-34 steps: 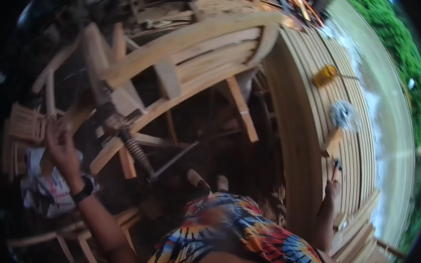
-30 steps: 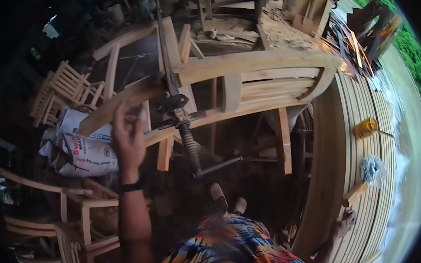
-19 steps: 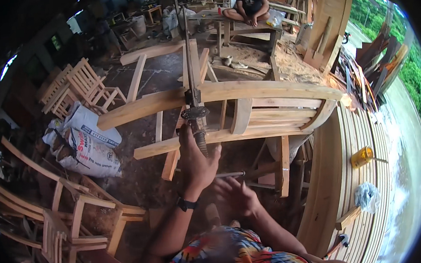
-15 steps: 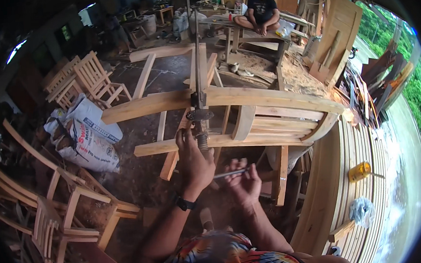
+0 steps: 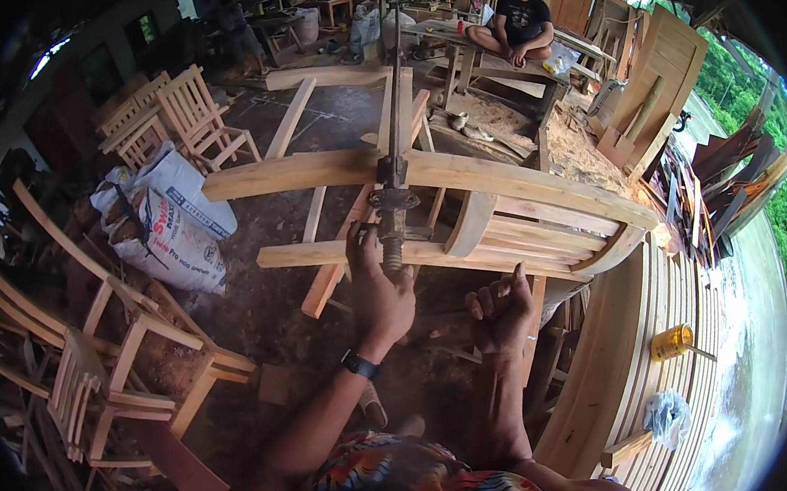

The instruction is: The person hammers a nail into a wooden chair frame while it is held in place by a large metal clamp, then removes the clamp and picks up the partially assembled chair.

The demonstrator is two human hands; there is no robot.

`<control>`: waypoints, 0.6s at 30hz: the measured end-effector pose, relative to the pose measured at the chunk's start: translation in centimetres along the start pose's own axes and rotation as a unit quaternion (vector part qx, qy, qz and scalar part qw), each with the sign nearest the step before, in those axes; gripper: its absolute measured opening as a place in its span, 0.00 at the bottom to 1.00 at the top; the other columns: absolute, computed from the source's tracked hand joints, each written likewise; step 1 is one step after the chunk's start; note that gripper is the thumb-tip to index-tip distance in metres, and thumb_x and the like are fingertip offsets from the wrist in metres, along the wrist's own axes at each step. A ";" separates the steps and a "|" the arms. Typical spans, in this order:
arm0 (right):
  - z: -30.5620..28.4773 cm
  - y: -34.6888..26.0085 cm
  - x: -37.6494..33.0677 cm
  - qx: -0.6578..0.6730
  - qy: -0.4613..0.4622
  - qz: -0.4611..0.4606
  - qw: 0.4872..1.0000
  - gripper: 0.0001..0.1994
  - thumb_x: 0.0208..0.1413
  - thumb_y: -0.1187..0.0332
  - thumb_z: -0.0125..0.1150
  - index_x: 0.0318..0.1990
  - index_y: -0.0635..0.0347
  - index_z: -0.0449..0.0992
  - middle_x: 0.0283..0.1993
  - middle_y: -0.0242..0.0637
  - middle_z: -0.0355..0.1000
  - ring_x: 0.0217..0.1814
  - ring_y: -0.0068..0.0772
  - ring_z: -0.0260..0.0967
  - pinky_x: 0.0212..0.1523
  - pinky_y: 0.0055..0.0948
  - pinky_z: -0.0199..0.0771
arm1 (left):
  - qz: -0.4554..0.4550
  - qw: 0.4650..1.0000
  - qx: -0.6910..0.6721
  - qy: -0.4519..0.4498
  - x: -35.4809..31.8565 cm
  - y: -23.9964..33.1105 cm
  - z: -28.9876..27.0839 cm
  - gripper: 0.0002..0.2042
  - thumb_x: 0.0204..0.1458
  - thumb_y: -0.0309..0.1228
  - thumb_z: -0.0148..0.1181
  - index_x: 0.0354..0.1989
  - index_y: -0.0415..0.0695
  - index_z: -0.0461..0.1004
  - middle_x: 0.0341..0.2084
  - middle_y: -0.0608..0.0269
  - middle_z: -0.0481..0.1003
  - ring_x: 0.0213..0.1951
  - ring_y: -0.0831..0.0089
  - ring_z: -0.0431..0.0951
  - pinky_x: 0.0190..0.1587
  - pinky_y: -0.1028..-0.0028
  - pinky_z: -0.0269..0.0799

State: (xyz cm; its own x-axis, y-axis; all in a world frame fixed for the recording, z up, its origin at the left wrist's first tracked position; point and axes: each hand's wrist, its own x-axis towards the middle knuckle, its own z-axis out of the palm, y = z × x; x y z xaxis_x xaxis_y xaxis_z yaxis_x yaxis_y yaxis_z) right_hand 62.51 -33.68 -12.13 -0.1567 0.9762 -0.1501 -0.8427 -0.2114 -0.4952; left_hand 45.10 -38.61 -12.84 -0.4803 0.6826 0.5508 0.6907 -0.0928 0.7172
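A long metal bar clamp (image 5: 394, 145) lies across a wooden chair frame (image 5: 516, 178), which rests on its side with a curved, slatted section toward the right. My left hand (image 5: 384, 301), a dark watch on its wrist, grips the near end of the clamp beside its threaded screw. Its fingers reach up along the screw, just below the clamp's jaw. To the right and apart from the clamp, my right hand (image 5: 503, 311) is raised with fingers curled in and one digit pointing up. Nothing shows in it. The clamp's thin handle rod cannot be made out.
Slatted wooden chairs (image 5: 198, 122) and full white sacks (image 5: 173, 229) stand at the left. Chair frames (image 5: 129, 373) crowd the lower left. Stacked boards (image 5: 593, 359) at the right carry a yellow jar (image 5: 672, 343). A person (image 5: 522, 22) sits on a bench at the back.
My right hand has swung right and up, away from the metal rod it was fingering beside my left hand. My left hand stays at the clamp screw. The view has shifted slightly.
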 end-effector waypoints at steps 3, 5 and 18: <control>1.5 -0.5 -0.7 -0.046 -0.029 -0.021 0.998 0.23 0.72 0.53 0.52 0.23 0.52 0.70 0.13 0.23 0.50 0.11 0.20 0.39 0.16 0.28 0.47 | -0.033 0.998 -0.046 -0.030 0.2 0.9 -1.3 0.36 0.51 0.20 0.64 0.69 0.38 0.55 0.72 0.35 0.51 0.74 0.39 0.52 0.72 0.53 0.57; 2.6 -0.8 -1.1 -0.122 -0.044 -0.045 0.991 0.23 0.72 0.54 0.52 0.22 0.54 0.69 0.12 0.23 0.49 0.10 0.20 0.37 0.15 0.28 0.46 | 0.015 0.998 -0.063 -0.004 0.2 0.0 -0.7 0.34 0.52 0.19 0.63 0.68 0.39 0.56 0.72 0.35 0.51 0.73 0.38 0.52 0.71 0.53 0.58; 15.1 12.7 -7.1 -0.786 -0.330 -0.200 0.484 0.06 0.50 0.70 0.69 0.34 0.58 0.78 0.37 0.38 0.78 0.30 0.41 0.78 0.28 0.36 0.74 | -0.109 0.811 -0.530 -0.224 -0.9 -9.5 -6.3 0.34 0.62 0.37 0.57 0.74 0.38 0.54 0.74 0.42 0.52 0.72 0.53 0.58 0.70 0.58 0.58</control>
State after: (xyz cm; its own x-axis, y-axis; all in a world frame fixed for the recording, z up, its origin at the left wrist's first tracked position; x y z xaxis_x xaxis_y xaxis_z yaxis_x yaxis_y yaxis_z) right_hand 45.16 -42.59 -4.41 -0.7104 0.6475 0.2758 0.4765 0.7309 -0.4885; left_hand 35.58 -42.90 -17.48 -0.1194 0.9392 0.3221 -0.3507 -0.3434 0.8713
